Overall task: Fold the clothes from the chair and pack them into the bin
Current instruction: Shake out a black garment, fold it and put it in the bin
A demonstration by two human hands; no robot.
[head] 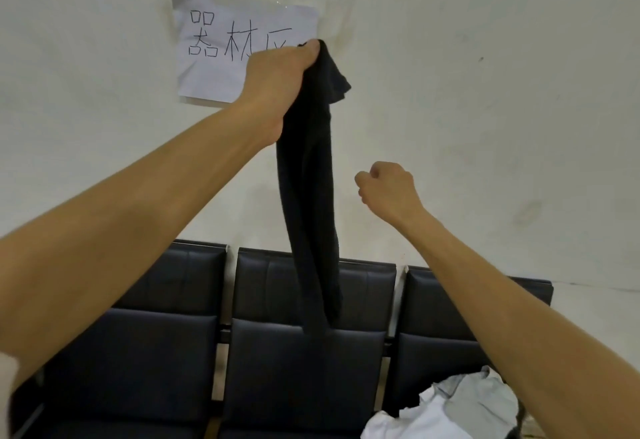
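Note:
My left hand (277, 81) is raised high in front of the wall and grips the top of a black garment (308, 203). The garment hangs straight down in a long narrow bunch, and its lower end reaches the middle chair seat (298, 369). My right hand (388, 189) is held up to the right of the hanging cloth, fingers curled into a fist, holding nothing and apart from the garment. A pile of white and grey clothes (450, 407) lies on the right chair at the bottom of the view. No bin is in view.
A row of three dark padded chairs (156, 352) stands against a white wall. A paper sign with handwritten characters (221, 43) is taped to the wall behind my left hand.

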